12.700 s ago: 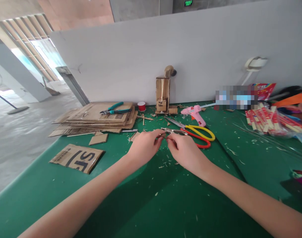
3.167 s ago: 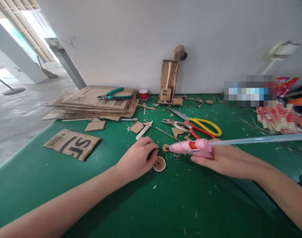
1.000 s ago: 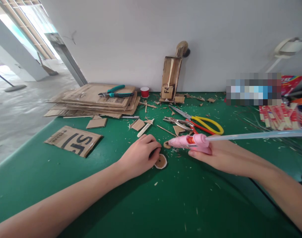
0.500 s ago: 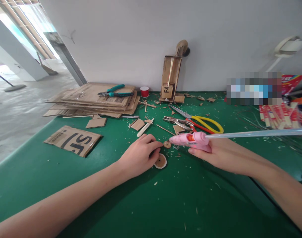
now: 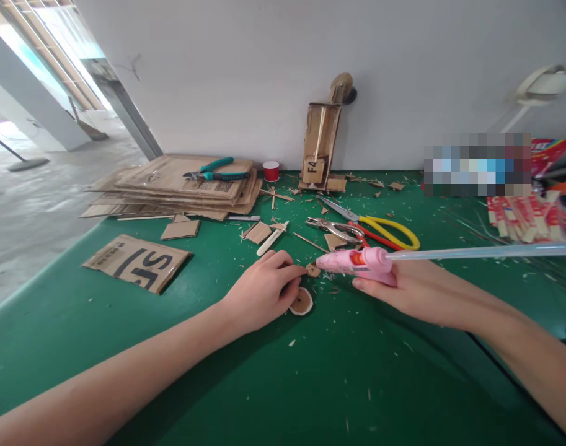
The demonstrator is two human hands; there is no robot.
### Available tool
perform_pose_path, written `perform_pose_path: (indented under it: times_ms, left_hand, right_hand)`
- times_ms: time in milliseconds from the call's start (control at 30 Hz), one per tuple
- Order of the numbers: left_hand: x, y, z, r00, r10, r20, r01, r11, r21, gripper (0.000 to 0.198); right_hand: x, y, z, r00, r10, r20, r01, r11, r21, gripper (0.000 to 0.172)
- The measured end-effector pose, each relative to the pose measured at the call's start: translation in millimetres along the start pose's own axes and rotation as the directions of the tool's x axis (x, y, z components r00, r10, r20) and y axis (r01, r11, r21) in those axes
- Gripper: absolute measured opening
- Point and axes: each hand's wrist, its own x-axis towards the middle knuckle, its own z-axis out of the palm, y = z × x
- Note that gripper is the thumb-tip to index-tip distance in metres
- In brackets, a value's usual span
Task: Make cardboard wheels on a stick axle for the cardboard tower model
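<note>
My right hand (image 5: pixel 403 288) is closed around the handle of a pink glue gun (image 5: pixel 357 261). A long clear glue stick (image 5: pixel 487 249) sticks out of its back toward the right. The gun's nozzle is at a small round cardboard disc (image 5: pixel 313 271) on the table, covering part of it. My left hand (image 5: pixel 266 285) rests on the table with fingers curled, its index fingertip steadying that small disc at the left edge. A larger cardboard disc (image 5: pixel 302 302) with a pale rim and a dark centre hole lies partly under my left hand.
Beyond my hands lie yellow-and-red-handled scissors (image 5: pixel 389 230), a metal hole punch (image 5: pixel 336 230) and cardboard scraps. A cardboard build (image 5: pixel 320 145) stands against the wall. Teal pliers (image 5: pixel 217 170) rest on stacked cardboard (image 5: pixel 171 201) at left. A printed cardboard piece (image 5: pixel 136 263) lies nearer.
The glue gun's nozzle has shifted very slightly left over the small disc. My left hand stays where it was.
</note>
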Motion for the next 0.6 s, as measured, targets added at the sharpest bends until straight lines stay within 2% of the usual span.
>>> perform_pose_path:
  times_ms: [200, 500, 600]
  left_hand:
    - [0, 0, 0.7, 1.0, 0.004, -0.002, -0.004, 1.0, 0.006, 0.028]
    - [1, 1, -0.6, 1.0, 0.003, 0.015, -0.004, 1.0, 0.009, 0.028]
    - [1, 1, -0.2, 1.0, 0.007, 0.012, -0.007, 1.0, 0.013, 0.028]
  right_hand:
    - [4, 9, 4, 0.999, -0.04, -0.014, 0.04, 0.999, -0.016, 0.05]
    - [0, -4, 0, 0.996, 0.084, -0.008, -0.084, 0.996, -0.04, 0.047]
    - [-1, -6, -1, 0.998, 0.06, -0.01, -0.06, 0.997, -0.04, 0.047]
